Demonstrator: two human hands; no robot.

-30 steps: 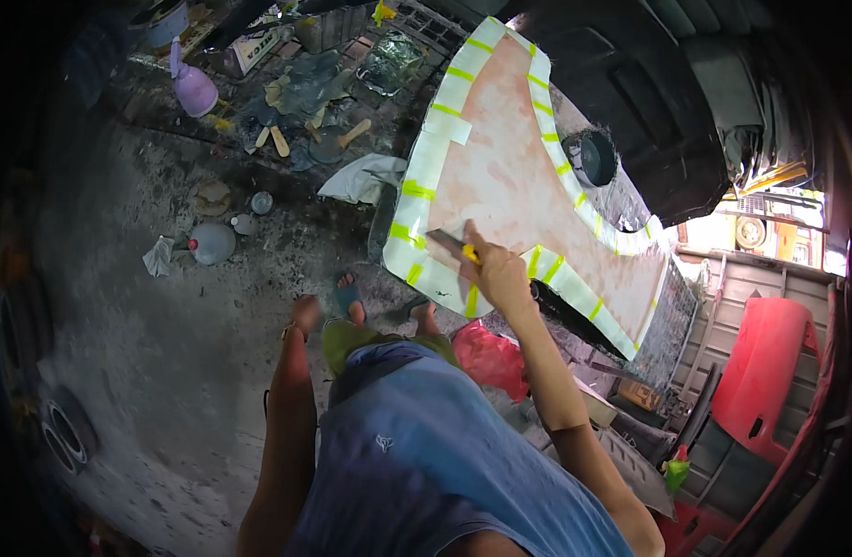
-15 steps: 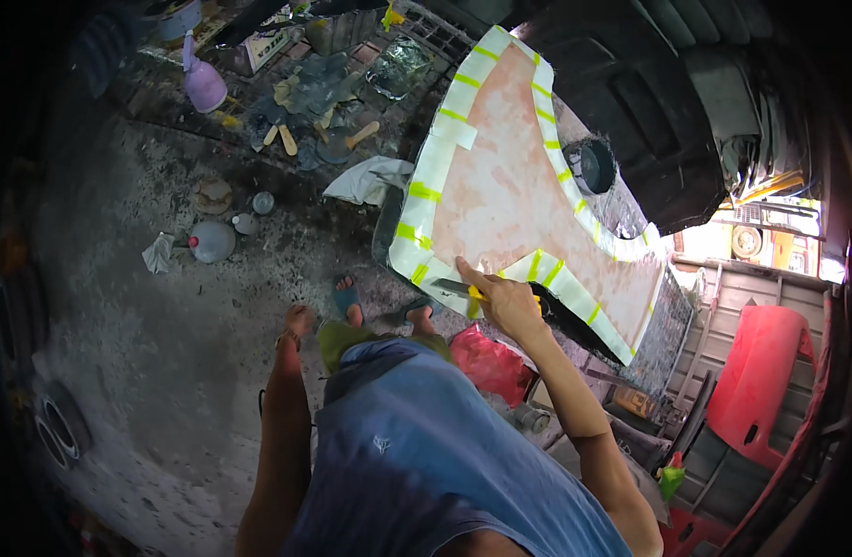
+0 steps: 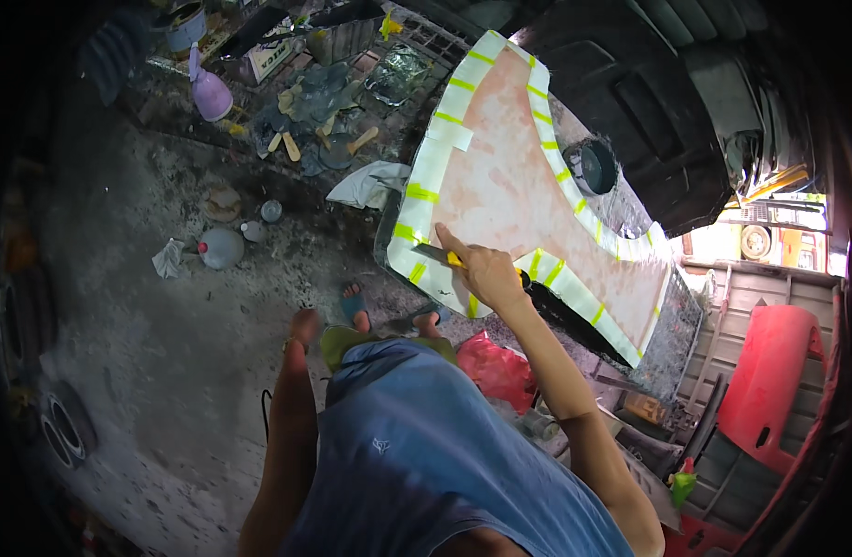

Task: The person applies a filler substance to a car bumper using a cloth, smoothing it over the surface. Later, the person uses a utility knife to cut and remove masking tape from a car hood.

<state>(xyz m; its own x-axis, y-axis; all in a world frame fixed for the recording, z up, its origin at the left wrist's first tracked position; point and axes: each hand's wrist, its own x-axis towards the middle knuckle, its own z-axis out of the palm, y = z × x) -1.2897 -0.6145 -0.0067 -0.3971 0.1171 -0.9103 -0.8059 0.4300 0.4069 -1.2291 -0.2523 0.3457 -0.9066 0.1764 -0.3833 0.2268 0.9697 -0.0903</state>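
My right hand (image 3: pixel 493 276) grips a knife (image 3: pixel 435 252) with a grey blade and a yellow-and-black handle. Its index finger is stretched forward, the tip over the lower left part of a fender-shaped panel (image 3: pixel 509 176). The blade lies over the pale border strip (image 3: pixel 433 167) that edges this pinkish-white panel. Short yellow-green tape pieces (image 3: pixel 422 193) cross the strip at intervals. Away from the panel, my left hand (image 3: pixel 305 327) hangs at my left side above the floor; its fingers are blurred, and no held object can be made out.
A dark round container (image 3: pixel 593 167) stands beside the panel's inner curve. To the left, a purple spray bottle (image 3: pixel 210 96) and wooden sticks (image 3: pixel 361 141) sit on a cluttered bench. A white jug (image 3: pixel 222 249) stands on the floor. Right of me is a red body panel (image 3: pixel 769 371).
My right hand has moved left and slightly farther away along the panel, carrying the knife from the lower edge to the left corner strip. The left hand stays low at my side.
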